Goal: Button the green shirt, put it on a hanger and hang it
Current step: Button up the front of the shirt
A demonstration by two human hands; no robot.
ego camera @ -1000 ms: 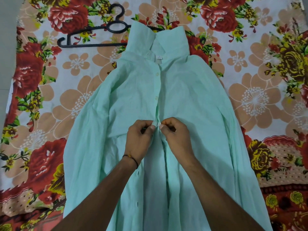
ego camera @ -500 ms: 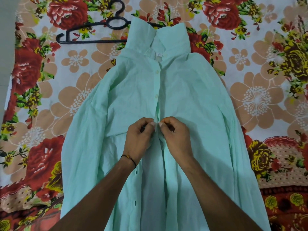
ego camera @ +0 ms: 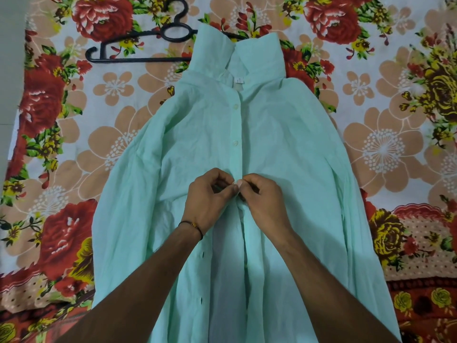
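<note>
1. The green shirt (ego camera: 284, 144) lies flat and front up on the floral bedsheet (ego camera: 383, 149), and both hands meet over its front opening.
2. The left hand (ego camera: 206, 201) pinches one edge strip between thumb and forefinger. The right hand (ego camera: 262, 201) pinches the other, and their fingertips touch. The remaining fingers curl in.
3. The button being worked is hidden under those fingertips, so I cannot tell whether it is through its hole yet.
4. To do this well, I judge the left pinch should hold the hole strip taut. The right should tip the button edge-first and push it through, then flatten it.
5. Beyond the fingertips, two fastened buttons (ego camera: 235, 142) give the line to follow. Behind the wrists the front gapes, with empty buttonholes (ego camera: 202, 254) waiting, so match each hole to its own button to avoid a skewed front.
6. The hanger (ego camera: 138, 59) lies far beyond the fingers, beside the collar, with one end tucked under it and no hand on it.
</note>
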